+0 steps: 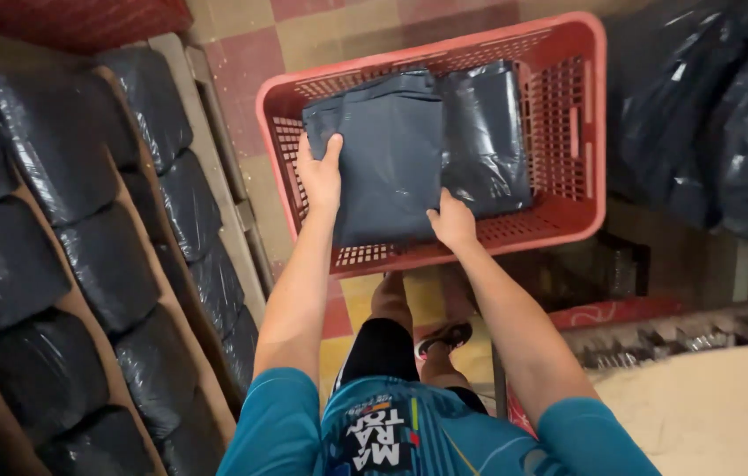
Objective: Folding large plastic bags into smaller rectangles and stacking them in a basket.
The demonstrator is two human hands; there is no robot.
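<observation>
Both hands grip a flat grey-blue plastic mailer parcel (389, 159) over the red slatted plastic crate (587, 132): left hand (320, 174) at nine o'clock, right hand (451, 220) at five. It looks light, soft and slippery; holding opposite edges seems best. A shiny black bag (487, 132) lies at three o'clock.

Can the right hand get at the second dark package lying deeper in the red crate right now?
Probably yes: the second package lies uncovered in the red crate, just beyond the right hand, though that hand now grips the near package.
</observation>
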